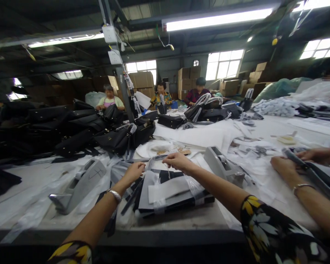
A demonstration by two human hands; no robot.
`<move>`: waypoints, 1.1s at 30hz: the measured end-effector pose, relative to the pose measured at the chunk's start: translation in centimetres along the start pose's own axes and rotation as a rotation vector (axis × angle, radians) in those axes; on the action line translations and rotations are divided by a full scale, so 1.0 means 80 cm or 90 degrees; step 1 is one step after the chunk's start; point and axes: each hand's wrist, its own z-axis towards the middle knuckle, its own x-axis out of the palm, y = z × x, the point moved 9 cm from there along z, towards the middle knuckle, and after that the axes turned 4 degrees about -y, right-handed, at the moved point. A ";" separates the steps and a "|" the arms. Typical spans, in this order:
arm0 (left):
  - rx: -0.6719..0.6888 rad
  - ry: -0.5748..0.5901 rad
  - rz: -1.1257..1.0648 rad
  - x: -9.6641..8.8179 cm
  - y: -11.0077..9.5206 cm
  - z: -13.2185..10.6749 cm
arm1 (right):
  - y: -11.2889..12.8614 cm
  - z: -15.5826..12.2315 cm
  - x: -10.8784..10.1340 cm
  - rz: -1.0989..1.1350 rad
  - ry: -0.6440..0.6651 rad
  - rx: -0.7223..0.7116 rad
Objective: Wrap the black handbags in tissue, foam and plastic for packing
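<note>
A black handbag [206, 198] lies flat on the table in front of me, partly covered with white wrapping sheet [169, 189] held by clear tape. Above its far edge, my right hand [177, 162] has thumb and fingers pinched together on a thin pale string [167, 170] that hangs down toward the bag. My left hand [134, 172] is beside the bag's far left corner, its fingers curled closed; whatever they hold, if anything, cannot be made out. Grey plastic film and dark straps lie under and around the left hand.
Grey tape dispensers stand to the left [90, 179] and right [224, 167]. Black handbags [118, 139] are heaped at the left. White sheets [198, 134] spread beyond. A co-worker's hands [287, 168] hold a dark, grey-edged piece at the right. Other people work across the table.
</note>
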 end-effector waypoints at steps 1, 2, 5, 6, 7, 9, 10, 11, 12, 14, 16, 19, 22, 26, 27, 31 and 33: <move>-0.023 0.010 -0.002 0.003 0.011 0.010 | -0.006 0.013 0.006 -0.020 -0.001 0.012; -0.043 0.024 -0.008 0.007 0.020 0.018 | -0.012 0.025 0.012 -0.040 -0.001 0.025; -0.085 0.075 -0.034 0.015 0.037 0.035 | -0.030 0.051 0.029 -0.088 0.003 0.065; -0.091 0.094 -0.045 0.016 0.040 0.039 | -0.034 0.057 0.035 -0.099 0.007 0.074; -0.095 0.113 -0.055 0.019 0.042 0.041 | -0.037 0.060 0.040 -0.108 0.012 0.080; -0.094 0.151 -0.077 0.025 0.043 0.041 | -0.040 0.064 0.050 -0.122 0.022 0.082; -0.089 0.170 -0.089 0.029 0.041 0.039 | -0.039 0.065 0.055 -0.127 0.027 0.079; -0.082 0.190 -0.101 0.035 0.038 0.036 | -0.039 0.065 0.058 -0.133 0.032 0.076; -0.073 0.210 -0.112 0.041 0.035 0.033 | -0.037 0.065 0.062 -0.137 0.037 0.072; -0.051 0.244 -0.133 0.054 0.027 0.026 | -0.035 0.066 0.067 -0.143 0.044 0.064; -0.031 0.266 -0.143 0.063 0.020 0.021 | -0.034 0.068 0.071 -0.147 0.045 0.056; -0.015 0.263 -0.136 0.066 0.018 0.021 | -0.035 0.072 0.073 -0.152 0.039 0.045; -0.010 0.219 -0.103 0.054 0.025 0.025 | -0.037 0.074 0.072 -0.153 0.031 0.032; 0.012 0.140 -0.061 0.022 0.032 0.020 | -0.029 0.066 0.070 -0.110 0.031 -0.020; 0.017 0.121 -0.058 0.013 0.033 0.016 | -0.027 0.062 0.071 -0.090 0.036 -0.033; 0.025 0.050 -0.090 -0.020 0.035 -0.010 | -0.031 0.050 0.090 0.011 0.091 -0.022; 0.024 0.018 -0.139 -0.032 0.035 -0.023 | -0.035 0.045 0.104 0.074 0.131 0.004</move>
